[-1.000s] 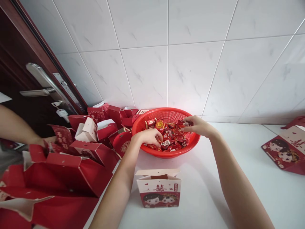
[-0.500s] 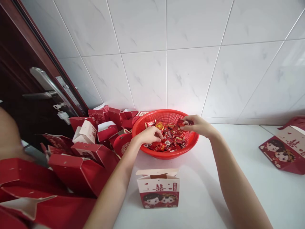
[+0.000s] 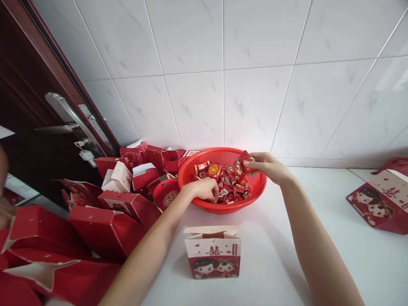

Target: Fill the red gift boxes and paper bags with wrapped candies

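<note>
A red plastic basket [image 3: 223,209] stands against the tiled wall, with many red-wrapped candies [image 3: 227,187] inside. My right hand [image 3: 263,165] is at the basket's right rim, its fingers closed on wrapped candies [image 3: 239,165]. Down in the left part of the basket, my left hand [image 3: 205,189] has its fingers curled among the candies; what they grip is hidden. In front of the basket an upright paper gift box [image 3: 213,253], white above and red below with two cartoon faces, has its top flaps open.
Several red gift boxes [image 3: 95,229] crowd the left side, reaching back to the wall. Another gift box [image 3: 382,202] sits at the far right. A dark door with a metal handle [image 3: 68,127] is at left. Part of another person's hand [image 3: 4,212] shows at the left edge.
My right hand has turned slightly, and more red wrappers show in its fingers. My left hand has shifted a little lower and its fingers have curled further into the candies.
</note>
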A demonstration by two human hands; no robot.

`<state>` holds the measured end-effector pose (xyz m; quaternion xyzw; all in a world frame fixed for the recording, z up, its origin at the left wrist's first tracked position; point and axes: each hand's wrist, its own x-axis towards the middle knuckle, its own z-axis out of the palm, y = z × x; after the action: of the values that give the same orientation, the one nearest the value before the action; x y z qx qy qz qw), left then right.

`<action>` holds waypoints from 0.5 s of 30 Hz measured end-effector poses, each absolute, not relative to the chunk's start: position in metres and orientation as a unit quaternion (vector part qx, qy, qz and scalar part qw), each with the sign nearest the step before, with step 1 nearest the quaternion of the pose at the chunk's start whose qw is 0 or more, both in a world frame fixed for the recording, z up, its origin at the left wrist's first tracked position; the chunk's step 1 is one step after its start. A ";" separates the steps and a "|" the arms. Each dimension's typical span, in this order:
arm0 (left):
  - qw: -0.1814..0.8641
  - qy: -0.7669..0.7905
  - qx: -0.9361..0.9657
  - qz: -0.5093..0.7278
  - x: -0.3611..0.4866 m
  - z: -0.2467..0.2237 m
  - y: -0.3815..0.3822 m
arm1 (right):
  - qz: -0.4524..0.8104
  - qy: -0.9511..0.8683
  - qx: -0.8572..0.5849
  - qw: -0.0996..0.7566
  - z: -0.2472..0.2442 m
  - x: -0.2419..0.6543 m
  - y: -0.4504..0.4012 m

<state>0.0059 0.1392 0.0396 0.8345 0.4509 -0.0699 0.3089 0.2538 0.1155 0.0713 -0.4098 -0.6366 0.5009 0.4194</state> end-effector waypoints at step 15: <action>0.229 0.505 0.829 0.076 -0.005 0.042 0.148 | 0.506 -0.628 -0.407 0.428 0.072 0.257 0.116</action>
<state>-0.0049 0.1481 0.0420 0.8287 0.5052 0.0760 0.2288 0.2573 0.1157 0.0721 -0.4072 -0.6284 0.5057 0.4285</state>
